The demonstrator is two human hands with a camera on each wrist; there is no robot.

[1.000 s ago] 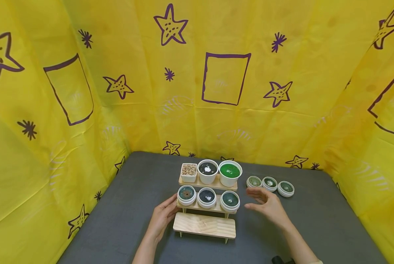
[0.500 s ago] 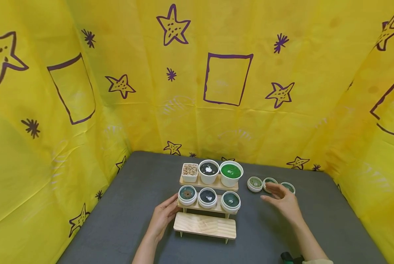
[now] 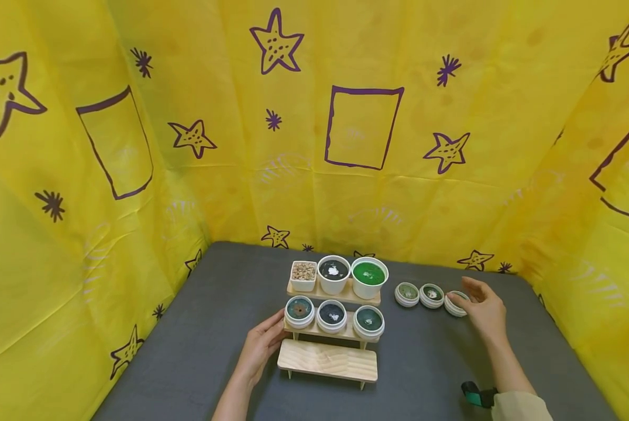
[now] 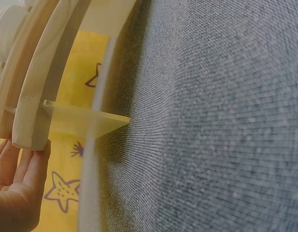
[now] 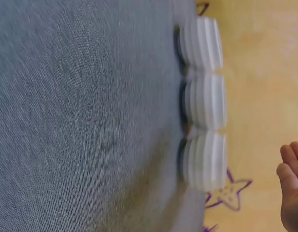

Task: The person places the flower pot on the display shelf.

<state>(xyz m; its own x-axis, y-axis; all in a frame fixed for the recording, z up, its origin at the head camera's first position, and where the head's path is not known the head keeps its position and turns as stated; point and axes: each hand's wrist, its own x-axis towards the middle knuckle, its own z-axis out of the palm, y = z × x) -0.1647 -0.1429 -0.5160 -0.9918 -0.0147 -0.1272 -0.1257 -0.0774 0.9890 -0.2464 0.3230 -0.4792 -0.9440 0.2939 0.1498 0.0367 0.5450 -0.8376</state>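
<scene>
A three-tier wooden stand [image 3: 327, 358] sits mid-table. My left hand [image 3: 258, 348] rests against the left end of its middle tier; in the left wrist view the extended fingertips of the left hand [image 4: 18, 188] touch the board's end [image 4: 30, 140]. On that middle tier are three round white pots with dark green or blue-grey fill, among them a left pot [image 3: 299, 311] and a right pot [image 3: 368, 322]. My right hand [image 3: 487, 310] hovers, fingers spread, around the rightmost loose pot [image 3: 455, 304]. In the right wrist view the right hand [image 5: 293, 193] shows apart from the pots.
The top tier bears a square cup of wood-coloured bits [image 3: 303, 275], a dark-filled cup [image 3: 333, 273] and a green-filled cup [image 3: 369, 276]. Two more loose pots [image 3: 407, 294] stand in line on the grey table [image 3: 414, 374]. Yellow cloth [image 3: 314, 199] encloses the table's far side and flanks.
My right hand has moved right, from beside the stand, past the first two loose pots to the rightmost one. The left hand and the stand keep their places.
</scene>
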